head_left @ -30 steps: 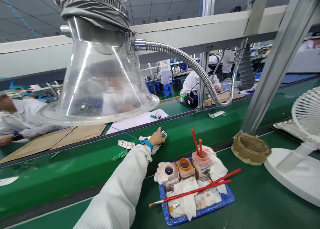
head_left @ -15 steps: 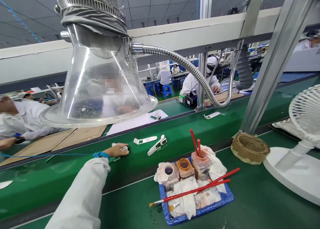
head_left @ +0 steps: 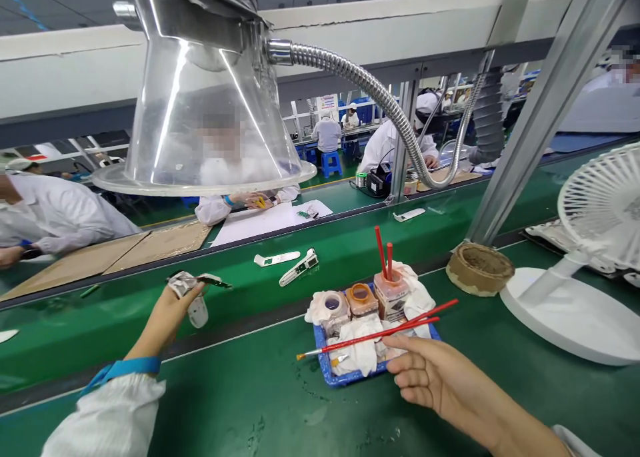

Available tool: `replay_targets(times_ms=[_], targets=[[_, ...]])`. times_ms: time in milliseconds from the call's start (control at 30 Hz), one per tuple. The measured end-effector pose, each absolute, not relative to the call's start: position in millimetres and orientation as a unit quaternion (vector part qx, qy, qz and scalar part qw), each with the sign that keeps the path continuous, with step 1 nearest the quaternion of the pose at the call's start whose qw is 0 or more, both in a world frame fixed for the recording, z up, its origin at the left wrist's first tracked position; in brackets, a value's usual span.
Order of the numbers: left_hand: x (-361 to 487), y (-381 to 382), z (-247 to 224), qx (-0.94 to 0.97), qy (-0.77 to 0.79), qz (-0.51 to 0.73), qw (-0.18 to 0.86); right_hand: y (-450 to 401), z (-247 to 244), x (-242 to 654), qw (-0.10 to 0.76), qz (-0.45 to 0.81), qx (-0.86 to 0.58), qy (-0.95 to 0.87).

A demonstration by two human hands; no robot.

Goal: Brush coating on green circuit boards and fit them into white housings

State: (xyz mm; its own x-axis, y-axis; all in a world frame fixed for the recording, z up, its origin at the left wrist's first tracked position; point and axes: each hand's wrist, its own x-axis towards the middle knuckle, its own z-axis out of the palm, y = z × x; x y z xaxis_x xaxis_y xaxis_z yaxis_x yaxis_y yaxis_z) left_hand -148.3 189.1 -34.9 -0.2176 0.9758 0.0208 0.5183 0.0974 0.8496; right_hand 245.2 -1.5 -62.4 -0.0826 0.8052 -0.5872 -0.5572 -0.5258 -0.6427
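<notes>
At the left, my left hand (head_left: 167, 314) is closed on a white plastic device housing with a green circuit board (head_left: 197, 290); my fingers cover part of it. My right hand (head_left: 425, 377) reaches in at the front edge of a blue tray (head_left: 345, 379), fingers loosely bent and holding nothing. Its fingertips lie just below two red-handled paintbrushes (head_left: 367, 338), which rest across the tray over white tissues (head_left: 367, 357). Whether they touch a handle I cannot tell. Behind the tissues are small bottles (head_left: 361, 300), one with red sticks (head_left: 384, 257) standing in it.
White housings (head_left: 299, 266) lie on the green belt (head_left: 240, 270). A clear extraction hood (head_left: 210, 137) hangs above. To the right are a tape roll (head_left: 480, 268) and a white fan (head_left: 565, 317). Co-workers (head_left: 65, 204) sit beyond the belt.
My left hand has drawn back left and toward me from the belt, bringing the housing and board. My right hand has come into view beside the brushes. The view has tilted down.
</notes>
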Motion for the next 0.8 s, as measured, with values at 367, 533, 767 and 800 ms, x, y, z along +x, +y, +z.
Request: replay_targets(times_ms=[367, 533, 767, 800], targets=[[-100.4, 69.4, -38.4, 0.281, 0.545, 0.513, 0.601, 10.1, -67.2, 232.2, 0.498, 0.696, -0.515, -0.049], [-69.6, 45.3, -35.7, 0.219, 0.547, 0.468, 0.659, 8.3, -68.1, 226.4, 0.516, 0.679, -0.515, -0.085], [-29.5, 39.8, -18.6, 0.193, 0.475, 0.455, 0.728, 9.8, -69.1, 221.3, 0.528, 0.626, -0.515, -0.254], [-24.5, 40.6, -16.9, 0.193, 0.469, 0.459, 0.73, 7.7, -68.4, 221.9, 0.514, 0.607, -0.516, -0.319]])
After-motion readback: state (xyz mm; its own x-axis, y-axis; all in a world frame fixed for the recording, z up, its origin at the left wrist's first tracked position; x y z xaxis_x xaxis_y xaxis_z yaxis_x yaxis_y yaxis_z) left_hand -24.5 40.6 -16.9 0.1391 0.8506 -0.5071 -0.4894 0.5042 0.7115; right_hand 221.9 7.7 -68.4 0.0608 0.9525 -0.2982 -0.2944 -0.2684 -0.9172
